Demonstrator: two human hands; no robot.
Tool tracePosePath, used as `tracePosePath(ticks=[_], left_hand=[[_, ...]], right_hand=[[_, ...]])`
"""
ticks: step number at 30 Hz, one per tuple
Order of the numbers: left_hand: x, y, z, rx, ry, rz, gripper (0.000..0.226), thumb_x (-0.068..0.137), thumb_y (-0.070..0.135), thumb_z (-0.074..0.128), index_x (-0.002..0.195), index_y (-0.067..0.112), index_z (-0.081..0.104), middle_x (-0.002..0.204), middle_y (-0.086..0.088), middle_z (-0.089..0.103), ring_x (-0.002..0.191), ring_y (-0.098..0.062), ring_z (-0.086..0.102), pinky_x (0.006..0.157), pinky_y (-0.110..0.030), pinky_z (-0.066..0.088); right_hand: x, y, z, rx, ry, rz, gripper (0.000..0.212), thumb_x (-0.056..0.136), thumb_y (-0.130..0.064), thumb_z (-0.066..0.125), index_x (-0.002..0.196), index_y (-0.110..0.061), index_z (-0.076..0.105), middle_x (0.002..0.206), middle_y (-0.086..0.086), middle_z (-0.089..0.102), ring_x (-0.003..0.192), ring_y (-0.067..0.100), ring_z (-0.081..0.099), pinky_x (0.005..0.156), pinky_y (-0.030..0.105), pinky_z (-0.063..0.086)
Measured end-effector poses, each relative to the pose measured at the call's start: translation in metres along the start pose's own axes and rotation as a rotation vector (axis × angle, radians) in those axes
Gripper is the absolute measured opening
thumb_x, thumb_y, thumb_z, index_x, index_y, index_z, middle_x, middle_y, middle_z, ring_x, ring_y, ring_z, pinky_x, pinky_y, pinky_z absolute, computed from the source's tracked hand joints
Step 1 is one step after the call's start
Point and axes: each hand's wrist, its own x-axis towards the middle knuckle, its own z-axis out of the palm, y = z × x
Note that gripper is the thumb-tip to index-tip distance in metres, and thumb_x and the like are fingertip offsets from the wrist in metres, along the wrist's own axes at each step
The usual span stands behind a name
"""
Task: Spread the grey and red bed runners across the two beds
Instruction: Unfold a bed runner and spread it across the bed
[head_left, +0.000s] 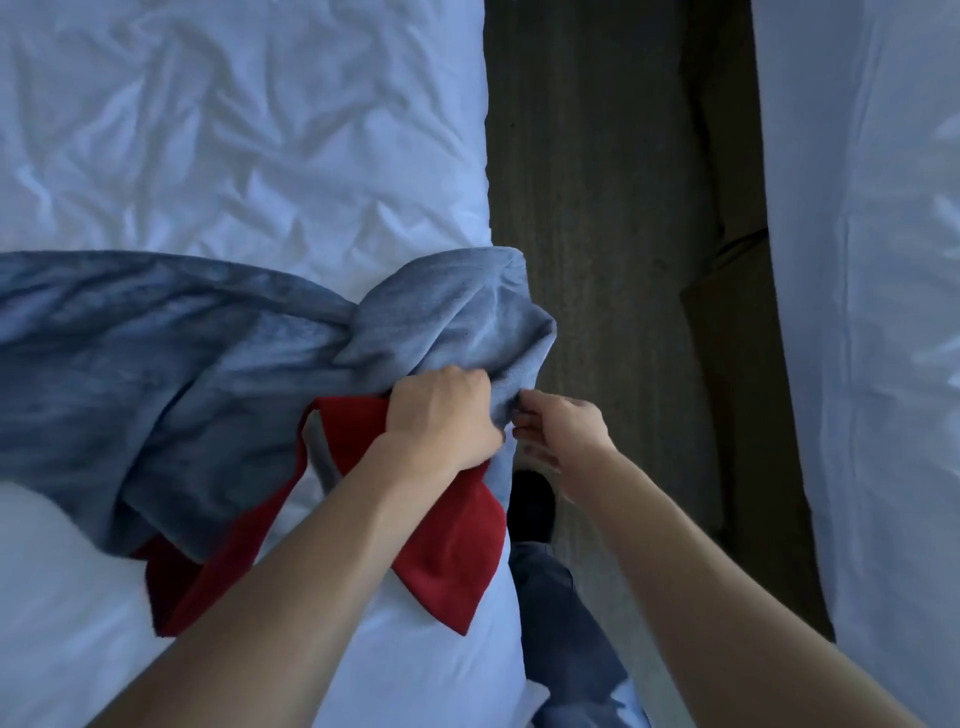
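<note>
A grey bed runner (171, 343) lies bunched and twisted across the left bed (249, 130), its end heaped at the bed's right edge. Its red underside (447, 551) shows in folds beneath my arms. My left hand (441, 410) grips a bunch of the grey cloth near that edge. Just to its right, my right hand (563, 434) pinches the cloth's hanging hem over the floor gap. The second bed (872, 312) with white sheets stands at the right, bare of any runner.
A dark wood floor strip (587, 182) runs between the two beds. My leg in blue trousers and a dark shoe (532, 504) stand in that gap, close to the left bed's side. The left bed's sheet is wrinkled.
</note>
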Motion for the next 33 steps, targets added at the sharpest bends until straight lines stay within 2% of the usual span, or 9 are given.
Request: tracePosePath(ticks=[3, 6, 11, 15, 19, 23, 25, 29, 33], left_hand=[[-0.011, 0.006, 0.007, -0.027, -0.023, 0.012, 0.030, 0.091, 0.037, 0.058, 0.110, 0.015, 0.063, 0.104, -0.008, 0.069, 0.093, -0.028, 0.068, 0.066, -0.032, 0.041], [-0.028, 0.033, 0.021, -0.130, -0.114, 0.122, 0.046, 0.091, 0.029, 0.059, 0.132, 0.011, 0.053, 0.118, -0.009, 0.067, 0.106, -0.027, 0.066, 0.079, -0.035, 0.048], [-0.052, -0.003, 0.024, -0.124, 0.097, 0.183, 0.038, 0.084, 0.041, 0.062, 0.111, 0.015, 0.061, 0.105, -0.006, 0.068, 0.099, -0.028, 0.064, 0.078, -0.035, 0.037], [-0.069, -0.039, 0.031, -0.026, 0.105, 0.236, 0.046, 0.085, 0.031, 0.063, 0.128, 0.016, 0.054, 0.109, -0.004, 0.066, 0.108, -0.025, 0.058, 0.095, -0.037, 0.038], [-0.087, -0.036, 0.042, -0.018, 0.122, 0.299, 0.018, 0.093, 0.024, 0.055, 0.109, 0.018, 0.060, 0.105, -0.004, 0.069, 0.098, -0.026, 0.067, 0.075, -0.035, 0.047], [-0.111, -0.014, 0.056, 0.008, 0.121, 0.365, 0.020, 0.100, 0.023, 0.045, 0.112, 0.017, 0.061, 0.105, -0.005, 0.069, 0.095, -0.027, 0.069, 0.072, -0.038, 0.051], [-0.124, -0.007, 0.064, -0.014, 0.076, 0.413, 0.021, 0.097, 0.024, 0.053, 0.115, 0.016, 0.058, 0.110, -0.004, 0.066, 0.100, -0.026, 0.067, 0.075, -0.037, 0.049], [-0.135, -0.016, 0.076, 0.006, 0.026, 0.441, 0.023, 0.092, 0.031, 0.058, 0.110, 0.018, 0.056, 0.110, -0.003, 0.063, 0.104, -0.026, 0.064, 0.078, -0.037, 0.048], [-0.135, -0.021, 0.086, -0.002, 0.005, 0.422, 0.022, 0.089, 0.026, 0.057, 0.110, 0.022, 0.056, 0.108, 0.002, 0.063, 0.102, -0.024, 0.062, 0.079, -0.035, 0.046]], right_hand=[[-0.003, -0.007, 0.010, -0.105, 0.077, -0.037, 0.029, 0.070, -0.044, 0.074, 0.060, -0.017, 0.076, 0.068, 0.001, 0.074, 0.062, 0.014, 0.071, 0.056, 0.027, 0.054], [-0.008, -0.006, 0.006, -0.367, 0.225, -0.128, 0.030, 0.068, -0.047, 0.075, 0.059, -0.018, 0.074, 0.058, -0.001, 0.070, 0.063, 0.020, 0.070, 0.054, 0.027, 0.053], [-0.028, 0.020, -0.002, -0.714, 0.466, -0.155, 0.019, 0.079, -0.038, 0.069, 0.075, -0.020, 0.073, 0.077, 0.002, 0.068, 0.074, 0.022, 0.064, 0.060, 0.028, 0.045], [-0.055, 0.055, 0.023, -0.648, 0.525, -0.230, 0.018, 0.082, -0.044, 0.066, 0.076, -0.027, 0.069, 0.077, -0.005, 0.067, 0.083, 0.021, 0.065, 0.066, 0.030, 0.047], [-0.086, 0.104, 0.054, -0.451, 0.536, -0.438, 0.022, 0.084, -0.030, 0.061, 0.104, -0.031, 0.070, 0.094, -0.011, 0.070, 0.092, 0.013, 0.065, 0.081, 0.035, 0.054], [-0.113, 0.157, 0.062, -0.705, 0.496, -0.758, 0.043, 0.074, -0.015, 0.061, 0.116, -0.027, 0.061, 0.092, -0.011, 0.058, 0.085, 0.017, 0.055, 0.069, 0.033, 0.047], [-0.120, 0.177, 0.062, -0.777, 0.553, -0.767, 0.040, 0.070, -0.013, 0.067, 0.108, -0.018, 0.060, 0.089, -0.005, 0.058, 0.082, 0.022, 0.053, 0.066, 0.035, 0.045], [-0.104, 0.189, 0.053, -0.874, 0.692, -0.702, 0.020, 0.074, -0.011, 0.067, 0.070, -0.020, 0.049, 0.073, 0.000, 0.059, 0.072, 0.030, 0.056, 0.057, 0.034, 0.037], [-0.078, 0.196, 0.003, -0.921, 0.752, -0.435, 0.009, 0.081, -0.020, 0.061, 0.085, -0.015, 0.067, 0.090, 0.004, 0.066, 0.089, 0.032, 0.059, 0.069, 0.039, 0.045]])
